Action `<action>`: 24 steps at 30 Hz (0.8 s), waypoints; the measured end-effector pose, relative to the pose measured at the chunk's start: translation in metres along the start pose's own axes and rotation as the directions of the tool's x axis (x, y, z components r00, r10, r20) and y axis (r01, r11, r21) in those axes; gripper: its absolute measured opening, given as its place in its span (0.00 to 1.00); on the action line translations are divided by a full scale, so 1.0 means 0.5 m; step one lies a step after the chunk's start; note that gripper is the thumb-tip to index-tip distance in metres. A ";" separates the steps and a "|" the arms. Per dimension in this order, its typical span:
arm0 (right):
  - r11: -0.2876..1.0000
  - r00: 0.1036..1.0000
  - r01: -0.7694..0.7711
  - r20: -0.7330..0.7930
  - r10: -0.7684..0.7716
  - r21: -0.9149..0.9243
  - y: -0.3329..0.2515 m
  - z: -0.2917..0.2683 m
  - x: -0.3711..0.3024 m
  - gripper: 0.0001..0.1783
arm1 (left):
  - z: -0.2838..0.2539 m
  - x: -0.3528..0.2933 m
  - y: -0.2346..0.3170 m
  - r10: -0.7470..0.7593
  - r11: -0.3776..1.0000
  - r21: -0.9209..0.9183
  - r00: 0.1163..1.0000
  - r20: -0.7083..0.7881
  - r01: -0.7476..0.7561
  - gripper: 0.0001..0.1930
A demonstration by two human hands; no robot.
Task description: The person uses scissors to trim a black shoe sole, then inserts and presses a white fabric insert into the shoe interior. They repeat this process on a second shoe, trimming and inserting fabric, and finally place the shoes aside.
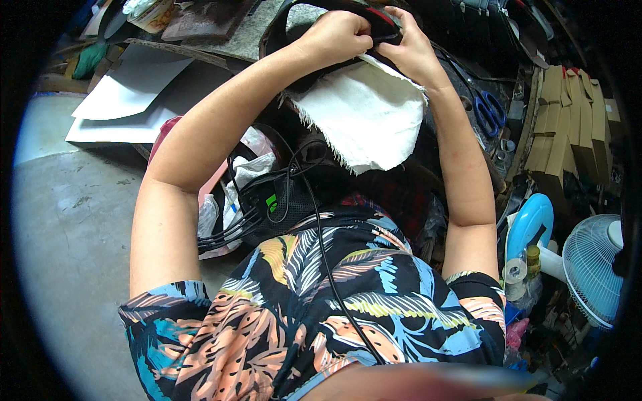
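Observation:
Both arms reach to the far side of the view. My left hand (338,37) is closed, its curled fingers at a dark curved piece with a red strip (382,25). Close beside it, my right hand (413,57) pinches the same dark piece between thumb and fingers, the index finger bent over its top. What exactly sits between the fingertips is hidden. A white cloth (361,113) with frayed edges hangs just below both hands, its upper corner close to the fingertips.
Blue-handled scissors (489,113) lie right of my right forearm. Folded cardboard boxes (558,127) and a blue-white fan (592,267) stand at the right. White sheets (127,90) lie at the left. A black cable (321,247) crosses my shirt, near a black mesh bag (287,200).

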State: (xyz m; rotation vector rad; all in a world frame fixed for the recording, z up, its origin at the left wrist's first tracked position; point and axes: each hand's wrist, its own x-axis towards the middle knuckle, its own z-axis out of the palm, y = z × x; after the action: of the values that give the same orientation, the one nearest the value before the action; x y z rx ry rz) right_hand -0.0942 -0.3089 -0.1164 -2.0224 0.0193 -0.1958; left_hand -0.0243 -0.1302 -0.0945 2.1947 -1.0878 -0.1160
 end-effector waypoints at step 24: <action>0.975 0.993 0.035 -0.104 -0.059 -0.218 -0.020 -0.001 -0.016 0.41 | 0.004 -0.005 -0.011 0.102 0.989 0.104 0.993 0.055 -0.107 0.12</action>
State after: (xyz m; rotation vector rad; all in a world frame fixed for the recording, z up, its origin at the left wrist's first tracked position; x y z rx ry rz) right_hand -0.1026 -0.3044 -0.1083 -2.2280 0.0645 -0.3474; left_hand -0.0228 -0.1272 -0.0998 2.2337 -1.2602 -0.0676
